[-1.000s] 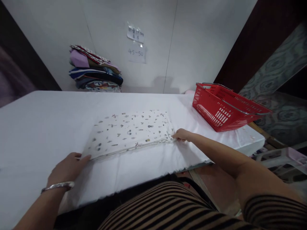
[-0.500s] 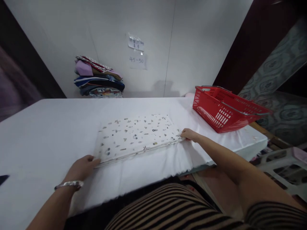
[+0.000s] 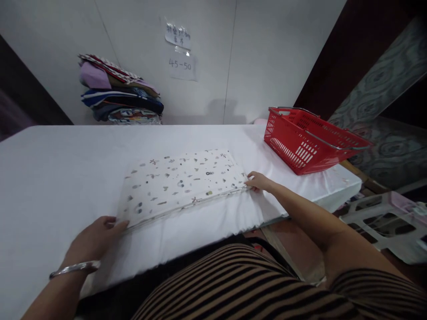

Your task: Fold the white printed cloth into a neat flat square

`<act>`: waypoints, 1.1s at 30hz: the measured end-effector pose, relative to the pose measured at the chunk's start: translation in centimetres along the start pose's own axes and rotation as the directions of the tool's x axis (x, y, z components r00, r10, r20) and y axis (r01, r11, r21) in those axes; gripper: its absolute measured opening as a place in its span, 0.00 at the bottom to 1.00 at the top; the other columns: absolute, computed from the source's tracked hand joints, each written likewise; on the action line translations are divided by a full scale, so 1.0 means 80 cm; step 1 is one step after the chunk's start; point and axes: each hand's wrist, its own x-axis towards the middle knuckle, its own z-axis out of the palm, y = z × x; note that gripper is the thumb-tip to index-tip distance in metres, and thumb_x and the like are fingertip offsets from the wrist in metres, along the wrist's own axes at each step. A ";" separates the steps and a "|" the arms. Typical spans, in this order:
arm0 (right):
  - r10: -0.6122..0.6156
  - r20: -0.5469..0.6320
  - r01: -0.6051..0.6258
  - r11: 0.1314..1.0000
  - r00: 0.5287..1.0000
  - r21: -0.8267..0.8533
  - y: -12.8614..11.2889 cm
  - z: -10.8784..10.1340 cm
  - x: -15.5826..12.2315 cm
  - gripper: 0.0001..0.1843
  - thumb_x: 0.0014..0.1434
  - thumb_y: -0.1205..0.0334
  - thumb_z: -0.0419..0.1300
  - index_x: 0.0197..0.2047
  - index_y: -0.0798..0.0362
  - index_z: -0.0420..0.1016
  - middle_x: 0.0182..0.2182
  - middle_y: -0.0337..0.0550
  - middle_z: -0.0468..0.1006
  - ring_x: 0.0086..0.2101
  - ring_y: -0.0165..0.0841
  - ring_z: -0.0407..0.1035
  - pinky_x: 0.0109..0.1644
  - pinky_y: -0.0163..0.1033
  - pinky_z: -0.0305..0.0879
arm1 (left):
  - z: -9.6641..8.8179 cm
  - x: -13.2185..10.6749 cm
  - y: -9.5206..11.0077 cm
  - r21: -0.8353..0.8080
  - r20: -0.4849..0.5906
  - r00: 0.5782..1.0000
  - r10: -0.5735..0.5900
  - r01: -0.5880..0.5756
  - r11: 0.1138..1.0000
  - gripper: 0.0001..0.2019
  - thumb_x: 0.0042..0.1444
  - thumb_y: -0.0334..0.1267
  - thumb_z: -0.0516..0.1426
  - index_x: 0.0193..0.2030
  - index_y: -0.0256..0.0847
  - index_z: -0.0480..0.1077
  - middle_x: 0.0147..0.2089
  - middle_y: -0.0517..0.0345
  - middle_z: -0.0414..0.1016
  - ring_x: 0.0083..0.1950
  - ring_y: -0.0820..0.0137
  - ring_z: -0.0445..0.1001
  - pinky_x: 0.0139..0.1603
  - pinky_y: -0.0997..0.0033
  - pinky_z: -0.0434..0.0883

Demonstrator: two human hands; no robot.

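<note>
A folded white cloth with small printed motifs (image 3: 182,182) lies flat on the white-covered table (image 3: 53,178). My left hand (image 3: 95,235), a silver bangle at its wrist, pinches the cloth's near left corner with the fingers closed on the edge. At the near right corner my right hand (image 3: 258,181) grips the edge, fingers closed round it. Both arms reach over the table's front edge.
A red plastic basket with metal handles (image 3: 308,140) stands at the table's right end. A stack of folded coloured fabrics (image 3: 116,95) rests against the back wall, under paper notes (image 3: 180,51). White plastic crates (image 3: 383,220) sit on the floor at the right.
Both hands stay on the cloth's near corners. The view has swung slightly, so the cloth and hands appear a little further left and lower.
</note>
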 end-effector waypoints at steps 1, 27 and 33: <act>-0.011 0.002 0.011 1.000 1.000 0.002 0.002 0.000 0.000 0.26 0.51 0.60 0.65 0.51 0.55 0.62 0.18 0.31 0.67 0.17 0.25 0.64 0.20 0.29 0.61 | -0.003 -0.006 0.005 0.017 -0.007 1.000 -0.011 0.011 1.000 0.33 0.45 0.59 0.52 0.50 0.32 0.66 0.43 0.44 0.75 0.41 0.55 0.74 0.41 0.58 0.70; -0.153 0.108 0.130 0.972 0.982 0.194 0.024 -0.010 0.011 0.23 0.51 0.61 0.63 0.50 0.52 0.64 0.19 0.29 0.67 0.16 0.24 0.62 0.20 0.29 0.63 | 0.064 -0.008 0.087 0.170 -0.159 0.498 0.853 -0.837 0.520 0.19 0.62 0.43 0.44 0.39 0.40 0.74 0.40 0.51 0.76 0.43 0.63 0.70 0.46 0.61 0.68; -0.187 0.016 0.188 0.975 0.982 -0.119 0.021 -0.005 0.002 0.24 0.56 0.62 0.57 0.56 0.52 0.62 0.26 0.37 0.74 0.22 0.29 0.68 0.27 0.34 0.68 | 0.069 -0.016 0.080 0.199 -0.178 0.491 0.853 -0.831 0.519 0.18 0.61 0.46 0.46 0.45 0.42 0.72 0.45 0.52 0.75 0.47 0.62 0.70 0.50 0.59 0.67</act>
